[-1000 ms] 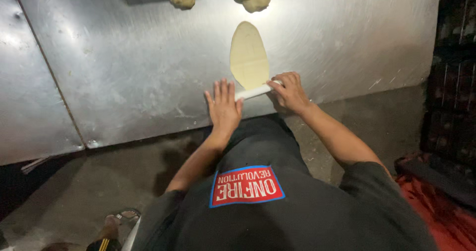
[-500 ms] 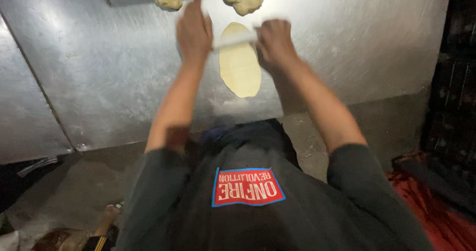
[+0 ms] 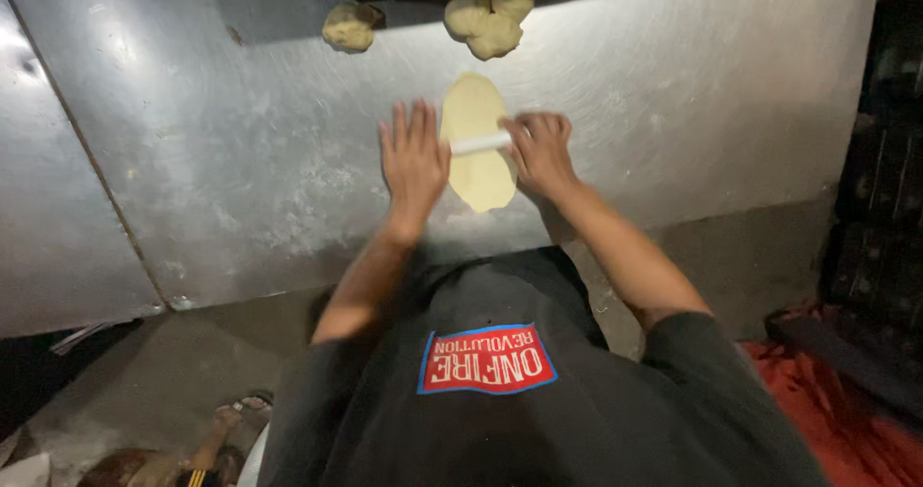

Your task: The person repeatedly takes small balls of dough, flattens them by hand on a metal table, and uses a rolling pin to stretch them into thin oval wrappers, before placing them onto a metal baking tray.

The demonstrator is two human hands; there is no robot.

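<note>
Mostly the white rolling pin (image 3: 481, 144) is hiding under the person's palms; only its short middle stretch is showing, lying across the flattened dough (image 3: 476, 141). Her left hand (image 3: 413, 160) is pressing flat with fingers spread on one end, and the right hand (image 3: 540, 152) is resting loosely curled over the other. That oval dough is lying on the steel table (image 3: 240, 160). Dough balls (image 3: 490, 21) are sitting at the far edge, half lost in shadow, with a single one (image 3: 349, 27) beside them.
</note>
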